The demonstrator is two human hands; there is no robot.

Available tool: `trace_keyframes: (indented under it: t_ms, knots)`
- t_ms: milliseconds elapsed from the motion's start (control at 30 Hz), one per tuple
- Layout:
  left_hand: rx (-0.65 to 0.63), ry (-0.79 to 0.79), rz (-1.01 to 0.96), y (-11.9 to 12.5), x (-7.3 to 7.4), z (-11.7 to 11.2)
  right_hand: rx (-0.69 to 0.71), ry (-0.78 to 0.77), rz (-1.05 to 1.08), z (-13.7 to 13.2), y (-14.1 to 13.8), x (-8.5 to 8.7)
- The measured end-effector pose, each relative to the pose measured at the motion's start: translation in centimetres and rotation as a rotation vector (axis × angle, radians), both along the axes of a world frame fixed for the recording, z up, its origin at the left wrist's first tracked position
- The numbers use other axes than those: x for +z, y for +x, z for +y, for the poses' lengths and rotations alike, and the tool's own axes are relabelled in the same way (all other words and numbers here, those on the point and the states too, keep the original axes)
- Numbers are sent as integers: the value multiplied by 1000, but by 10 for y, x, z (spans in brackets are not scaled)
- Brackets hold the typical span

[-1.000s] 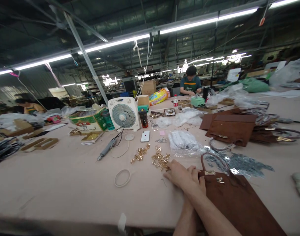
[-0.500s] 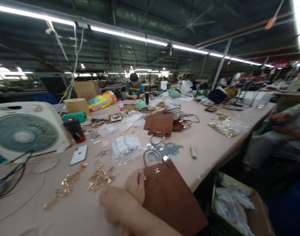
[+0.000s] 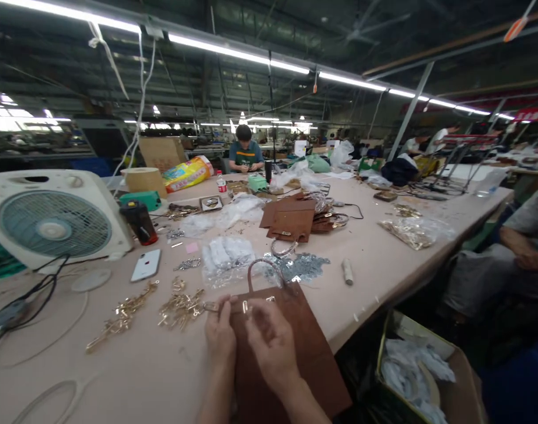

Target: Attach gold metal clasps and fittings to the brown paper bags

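Observation:
A brown leather handbag panel (image 3: 291, 359) with a looped handle (image 3: 250, 274) lies at the table's near side. My left hand (image 3: 220, 335) pinches its left edge, by a flap tipped with a metal piece (image 3: 211, 306). My right hand (image 3: 272, 344) is over the panel with fingers curled. Its fingertips are at a gold fitting (image 3: 245, 307); whether anything small is between them is hidden. A second gold fitting (image 3: 270, 299) sits on the panel, just beyond that hand. Left of my hands lies a pile of gold hardware (image 3: 181, 309).
More gold hardware (image 3: 123, 315), a phone (image 3: 146, 265) and a box fan (image 3: 52, 221) are on the left. Beyond the panel lie silvery plates (image 3: 306, 267) and stacked brown pieces (image 3: 291, 218). A box of plastic (image 3: 384, 359) stands below the right edge. A person (image 3: 246, 153) sits opposite.
My right hand has come back from the left, near the gold pile, to the panel's fittings. The left hand now shows at the panel's edge. The view has shifted slightly.

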State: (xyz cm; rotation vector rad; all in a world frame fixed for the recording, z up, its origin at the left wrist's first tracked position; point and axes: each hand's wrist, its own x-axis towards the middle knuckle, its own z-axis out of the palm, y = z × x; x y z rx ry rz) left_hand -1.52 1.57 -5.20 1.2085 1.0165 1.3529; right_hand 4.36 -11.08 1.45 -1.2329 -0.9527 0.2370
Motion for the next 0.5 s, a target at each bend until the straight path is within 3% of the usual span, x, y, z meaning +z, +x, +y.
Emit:
trace_keyframes:
  t_ms: [100, 233, 333, 500]
  knots:
    - [-44, -22, -45, -3, -2, 2, -90, -147, 31, -28, 56, -34]
    - [-7, -36, -96, -3, -2, 2, -90, -310, -55, -54, 115, -69]
    - [24, -33, -116, -3, 0, -1, -78, -348, -149, -63, 127, -77]
    - [76, -37, -117, -13, 4, -16, -66, -413, -377, -62, 120, -73]
